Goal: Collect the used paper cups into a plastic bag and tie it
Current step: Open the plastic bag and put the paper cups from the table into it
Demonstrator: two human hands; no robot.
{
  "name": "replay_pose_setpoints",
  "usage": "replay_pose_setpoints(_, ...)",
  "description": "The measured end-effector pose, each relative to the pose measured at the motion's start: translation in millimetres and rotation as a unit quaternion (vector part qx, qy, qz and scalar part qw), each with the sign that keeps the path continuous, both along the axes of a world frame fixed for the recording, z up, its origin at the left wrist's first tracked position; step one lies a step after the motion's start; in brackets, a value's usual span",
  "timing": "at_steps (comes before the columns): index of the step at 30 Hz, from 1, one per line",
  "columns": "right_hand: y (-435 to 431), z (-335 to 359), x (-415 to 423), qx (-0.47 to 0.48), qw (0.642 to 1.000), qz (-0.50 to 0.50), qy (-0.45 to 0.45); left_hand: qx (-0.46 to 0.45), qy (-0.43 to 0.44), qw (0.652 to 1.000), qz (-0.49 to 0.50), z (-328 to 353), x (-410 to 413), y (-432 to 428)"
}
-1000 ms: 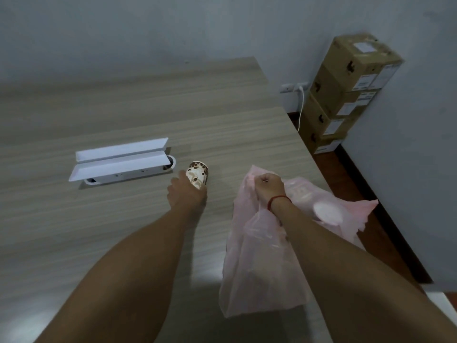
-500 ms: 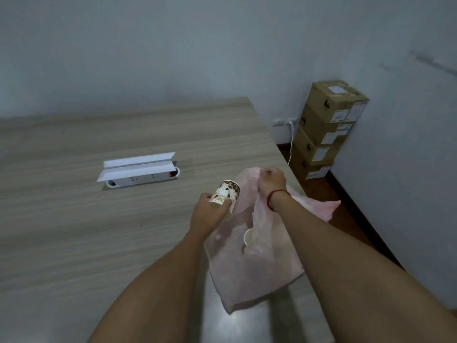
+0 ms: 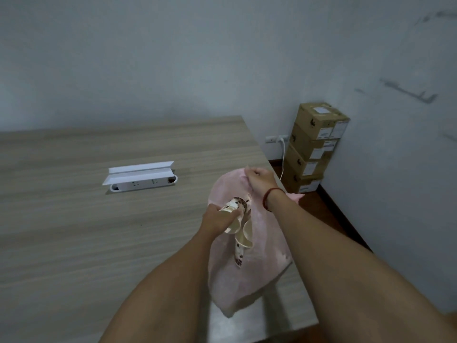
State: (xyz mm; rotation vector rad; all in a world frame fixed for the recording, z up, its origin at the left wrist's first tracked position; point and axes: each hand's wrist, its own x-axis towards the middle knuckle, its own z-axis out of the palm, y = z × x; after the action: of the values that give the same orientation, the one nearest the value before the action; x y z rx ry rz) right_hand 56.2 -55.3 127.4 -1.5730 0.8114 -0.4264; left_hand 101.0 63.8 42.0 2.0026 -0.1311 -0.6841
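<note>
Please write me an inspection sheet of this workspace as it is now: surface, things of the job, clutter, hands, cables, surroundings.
Surface: wooden table; a white socket box with its lid raised is set into it.
Job's things: pink plastic bag held open over the table's right side; one paper cup at its mouth, a second cup inside.
Clutter: nothing seen.
Hands: left hand grips the paper cup; right hand pinches the bag's rim and holds it up.
Cables: white cable runs down from a wall socket.
Surroundings: stacked cardboard boxes in the corner; grey wall.
</note>
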Motion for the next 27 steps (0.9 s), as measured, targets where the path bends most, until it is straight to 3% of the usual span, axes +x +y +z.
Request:
replay_pose_setpoints(4, -4.5, -9.0, 6.2, 0.032, 0.999, -0.002, 0.016, -0.001, -0.019, 0.999, 0.033, -2.2, 16.4, -14.7)
replay_pose_setpoints(6, -9.9, -16.3, 14.2, 0.051, 0.999, -0.009, 0.015, -0.032, 0.042, 0.999, -0.008, -3.4, 26.6, -22.2)
replay_pose_setpoints(8, -16.4, -22.4, 23.1, 0.08, 0.997, -0.02, 0.012, -0.078, 0.155, 0.984, -0.042, -1.1, 33.1, -26.7)
replay_pose_setpoints(9, -20.8, -25.9, 28.6, 0.078, 0.996, -0.023, 0.019, -0.074, 0.165, 0.982, -0.052, -5.2, 38.1, -28.6)
replay_pose_setpoints(12, -31.7, -35.5, 43.0, 0.032, 0.998, -0.027, 0.051, -0.015, 0.017, 0.999, -0.036, -27.3, 50.2, -27.1)
replay_pose_setpoints(15, -38.1, -43.5, 54.1, 0.023, 0.997, -0.038, 0.064, 0.098, -0.104, 0.989, -0.032, -44.8, 55.9, -10.7)
replay_pose_setpoints(16, -38.5, -44.7, 55.6, 0.022, 0.997, -0.037, 0.066, 0.161, -0.097, 0.981, -0.049, -48.0, 56.5, -6.1)
replay_pose_setpoints(18, -37.9, -49.3, 59.0, 0.022, 0.997, -0.034, 0.071, 0.263, -0.002, 0.96, -0.096, -40.7, 54.4, 0.5)
replay_pose_setpoints(20, -37.2, -56.9, 59.7, 0.022, 0.996, -0.035, 0.076, 0.284, 0.118, 0.941, -0.145, -35.9, 50.8, 4.3)
replay_pose_setpoints(22, -34.0, -61.8, 58.0, 0.022, 0.996, -0.032, 0.077, 0.311, 0.183, 0.908, -0.214, -29.5, 43.5, 8.2)
replay_pose_setpoints(24, -32.3, -64.1, 54.2, 0.022, 0.996, -0.029, 0.084, 0.349, 0.184, 0.882, -0.257, -35.1, 42.9, 13.2)
replay_pose_setpoints(27, -31.4, -59.8, 44.1, 0.03, 0.994, -0.031, 0.105, 0.321, 0.151, 0.909, -0.218, -45.9, 44.7, 15.4)
